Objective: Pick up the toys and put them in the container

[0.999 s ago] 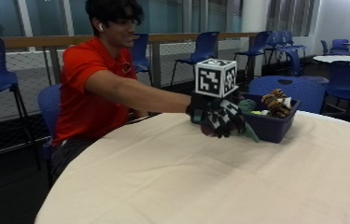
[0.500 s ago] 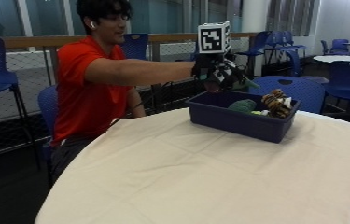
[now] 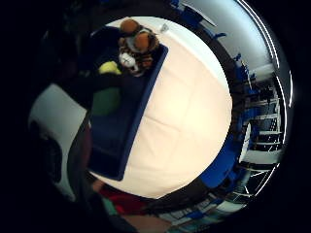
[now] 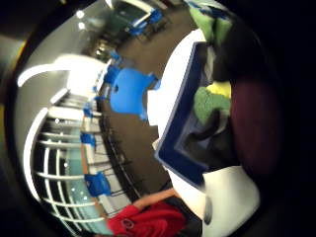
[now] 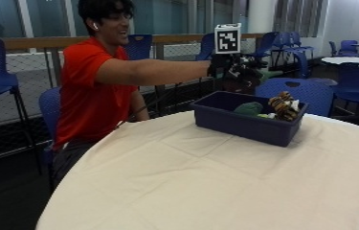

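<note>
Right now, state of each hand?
Right hand: raised above the blue bin; whether it holds anything cannot be told.
Left hand: not visible.

The dark blue container (image 4: 180,148) sits on the cream-covered tabletop (image 4: 170,89), holding a green and yellow toy (image 4: 210,98), with a blue chair (image 4: 128,91) beyond the tabletop edge.

One blue container (image 5: 246,125) on one cloth-covered counter (image 5: 217,182); inside, one tiger toy (image 5: 283,106), one green toy (image 5: 250,108), one yellow toy (image 3: 110,68).
</note>
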### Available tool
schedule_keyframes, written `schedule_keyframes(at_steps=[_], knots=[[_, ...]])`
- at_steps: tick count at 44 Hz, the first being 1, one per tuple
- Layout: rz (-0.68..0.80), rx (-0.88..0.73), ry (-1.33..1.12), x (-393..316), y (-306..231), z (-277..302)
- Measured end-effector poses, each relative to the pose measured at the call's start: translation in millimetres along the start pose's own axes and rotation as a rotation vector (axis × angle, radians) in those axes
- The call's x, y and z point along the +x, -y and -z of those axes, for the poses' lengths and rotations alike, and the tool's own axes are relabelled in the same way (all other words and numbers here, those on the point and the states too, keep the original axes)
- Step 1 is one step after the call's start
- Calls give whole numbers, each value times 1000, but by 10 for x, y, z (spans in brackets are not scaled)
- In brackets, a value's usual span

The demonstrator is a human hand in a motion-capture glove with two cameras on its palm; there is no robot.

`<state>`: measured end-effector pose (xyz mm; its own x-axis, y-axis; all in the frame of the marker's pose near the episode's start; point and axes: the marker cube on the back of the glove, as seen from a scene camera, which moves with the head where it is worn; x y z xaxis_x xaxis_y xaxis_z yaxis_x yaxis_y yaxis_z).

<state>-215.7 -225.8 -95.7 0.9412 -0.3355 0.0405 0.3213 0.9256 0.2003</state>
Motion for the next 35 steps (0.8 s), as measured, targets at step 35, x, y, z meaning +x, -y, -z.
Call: schedule_keyframes(at_steps=[35], knots=[[-233, -145, -86, 1943, -1675, -677]])
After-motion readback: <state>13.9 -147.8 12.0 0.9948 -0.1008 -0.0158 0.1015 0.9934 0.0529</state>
